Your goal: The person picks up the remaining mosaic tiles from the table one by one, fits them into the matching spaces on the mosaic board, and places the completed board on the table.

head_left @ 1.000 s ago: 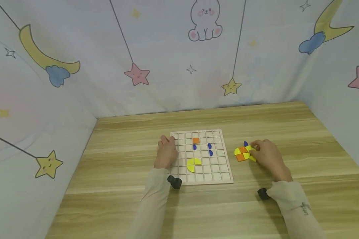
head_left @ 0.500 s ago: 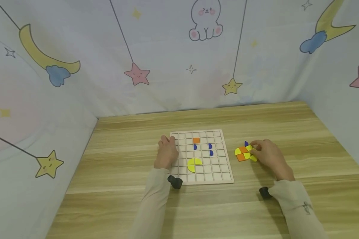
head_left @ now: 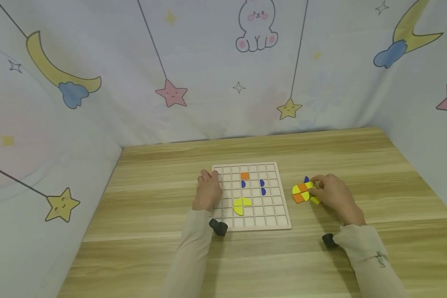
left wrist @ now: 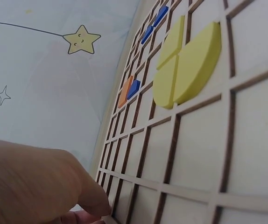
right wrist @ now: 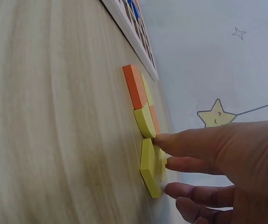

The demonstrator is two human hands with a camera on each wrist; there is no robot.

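A pale wooden grid board [head_left: 270,221] lies mid-table. My left hand [head_left: 207,190] holds its left edge, thumb and curled fingertips at the frame in the left wrist view. On the board are an orange square [head_left: 244,176], three small blue half-round pieces [head_left: 263,191] and three yellow quarter-circle pieces [left wrist: 197,65]. Right of the board, my right hand [head_left: 333,192] reaches over a cluster of flat orange [right wrist: 135,86] and yellow [right wrist: 145,122] pieces. Its thumb and index finger pinch a yellow piece [right wrist: 162,164], partly hidden by the fingers.
A blue piece [head_left: 306,179] lies at the cluster's far side, and a yellow piece [head_left: 315,200] at its near side. The wood-grain table [head_left: 152,256] meets a printed fabric backdrop [head_left: 208,120] behind and at both sides. Black wrist cameras [head_left: 218,227] sit at both cuffs.
The orange and yellow pieces under my right hand have shifted and turned slightly. The left hand, the board and the pieces on it stay in place.
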